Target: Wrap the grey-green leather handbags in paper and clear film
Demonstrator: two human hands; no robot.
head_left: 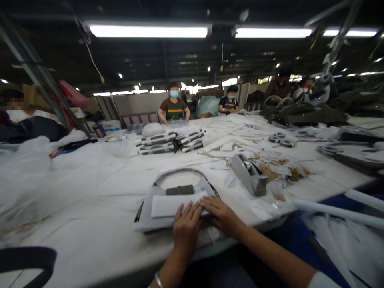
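Observation:
A grey handbag (141, 218) with a curved handle (180, 170) lies on the table in front of me. On top of it is a flat white sheet (168, 206), and a dark grey-brown strip (180, 190) shows just beyond. My left hand (186, 224) rests on the sheet's near edge with its fingers stretched out. Beside it, my right hand (222, 216) lies with extended fingers at the sheet's right end, its fingertips close to those of the left. What lies beneath my palms is hidden.
A grey tape dispenser (249, 174) stands right of the bag. Wrapped dark bundles (171, 142) and white paper strips (231, 142) lie farther back. Clear plastic (27, 172) covers the left side. Tape rolls (282, 140) sit to the right. A person (174, 106) stands across the table.

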